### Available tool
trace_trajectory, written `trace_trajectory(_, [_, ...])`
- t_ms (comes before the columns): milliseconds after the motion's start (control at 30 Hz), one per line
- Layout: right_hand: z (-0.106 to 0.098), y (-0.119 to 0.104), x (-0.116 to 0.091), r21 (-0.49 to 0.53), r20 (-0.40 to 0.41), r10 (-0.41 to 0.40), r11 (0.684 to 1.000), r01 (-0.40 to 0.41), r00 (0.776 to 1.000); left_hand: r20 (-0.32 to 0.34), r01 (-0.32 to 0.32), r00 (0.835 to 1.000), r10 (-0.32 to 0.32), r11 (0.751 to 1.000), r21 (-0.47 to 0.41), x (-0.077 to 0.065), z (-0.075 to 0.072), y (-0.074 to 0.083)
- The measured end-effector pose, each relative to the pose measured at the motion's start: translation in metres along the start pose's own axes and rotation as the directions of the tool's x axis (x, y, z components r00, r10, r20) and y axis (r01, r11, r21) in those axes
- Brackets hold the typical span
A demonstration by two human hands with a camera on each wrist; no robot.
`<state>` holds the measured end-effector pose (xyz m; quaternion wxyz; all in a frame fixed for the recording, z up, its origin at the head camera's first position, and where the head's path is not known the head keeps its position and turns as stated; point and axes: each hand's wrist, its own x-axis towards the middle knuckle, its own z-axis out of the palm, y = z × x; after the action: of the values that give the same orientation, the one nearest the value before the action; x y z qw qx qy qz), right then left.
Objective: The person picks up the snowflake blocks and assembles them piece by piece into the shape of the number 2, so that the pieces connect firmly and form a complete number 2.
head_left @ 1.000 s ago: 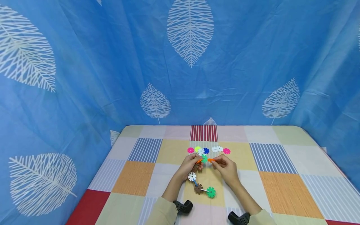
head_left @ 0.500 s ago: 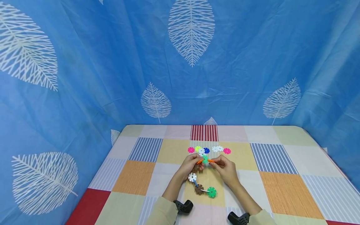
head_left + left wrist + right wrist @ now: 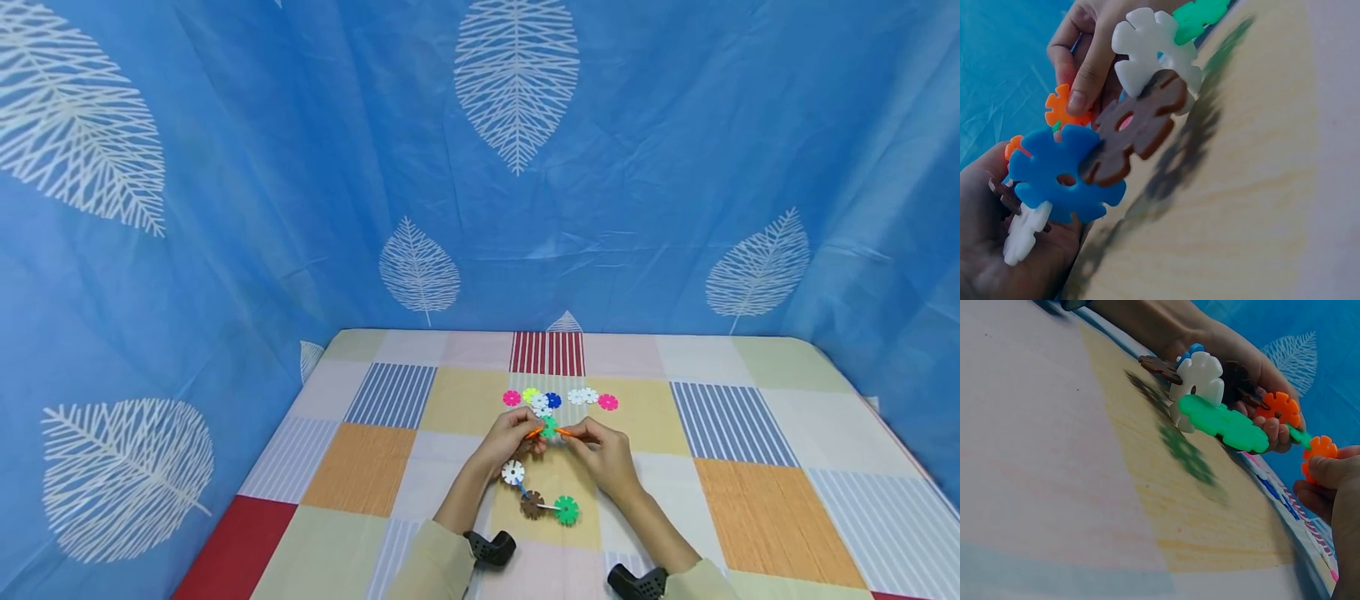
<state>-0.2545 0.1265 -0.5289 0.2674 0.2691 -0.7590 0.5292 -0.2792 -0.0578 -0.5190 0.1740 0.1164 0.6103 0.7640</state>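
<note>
My left hand (image 3: 512, 440) grips a linked chain of notched plastic snowflake discs by its orange disc (image 3: 1282, 409). A green disc (image 3: 549, 427) stands out from that orange one, toward the right. With thumb and fingers my right hand (image 3: 606, 454) pinches a second orange disc (image 3: 1319, 450), its edge right at the green disc's rim. From the left hand the chain hangs toward the person: a blue disc (image 3: 1054, 165), a white disc (image 3: 513, 472), a brown disc (image 3: 532, 505) and a green end disc (image 3: 566, 510). Palm and fingers partly hide other discs.
Beyond the hands lie loose discs: a pink one (image 3: 512, 398), a yellow one (image 3: 530, 394), a dark blue one (image 3: 552, 400), several white ones (image 3: 583, 396) and another pink one (image 3: 608, 402). A patchwork cloth (image 3: 390, 467) covers the table; a blue curtain (image 3: 637, 167) hangs behind.
The orange disc in my right hand has moved left, from a small gap up against the green disc, and turned more edge-on. The left hand and chain have hardly moved.
</note>
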Motion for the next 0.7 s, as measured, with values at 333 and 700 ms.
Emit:
trace_trajectory(333, [-0.004,-0.032,0.008,-0.032,0.008,-0.054,0.998,0.054,0.999,0.016,0.024,1.0,-0.025,0.999,0.037,-0.001,0.002,0.001])
trace_trajectory(700, [0.002,0.004,0.002,-0.103,0.01,0.068,0.992,-0.066,0.998,-0.116,0.037,0.992,-0.041,0.999,-0.039,0.001,0.006,0.001])
